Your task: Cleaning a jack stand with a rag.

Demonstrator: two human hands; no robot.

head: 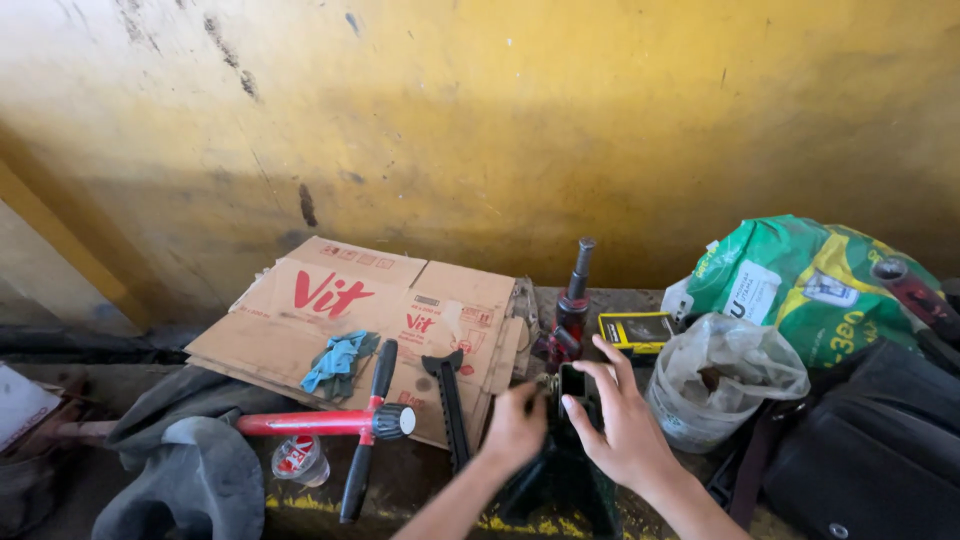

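Observation:
Both of my hands reach onto a dark metal stand [560, 470] at the bottom middle. My left hand [515, 425] is curled closed around the stand's top part. My right hand [620, 415] has its fingers spread and pinches a small black block [572, 381] at the stand's top between thumb and forefinger. Just behind them stands a red bottle jack [573, 300] with a grey ram, upright against the yellow wall.
Flattened cardboard [330, 320] lies to the left with a blue-green rag [338, 362], a black bar [448, 400] and a red-and-black handled tool [340, 422]. A clear plastic bag [720, 380], green sack [810, 280], black bag [870, 450], yellow box [636, 330] and grey cloth [190, 470] surround.

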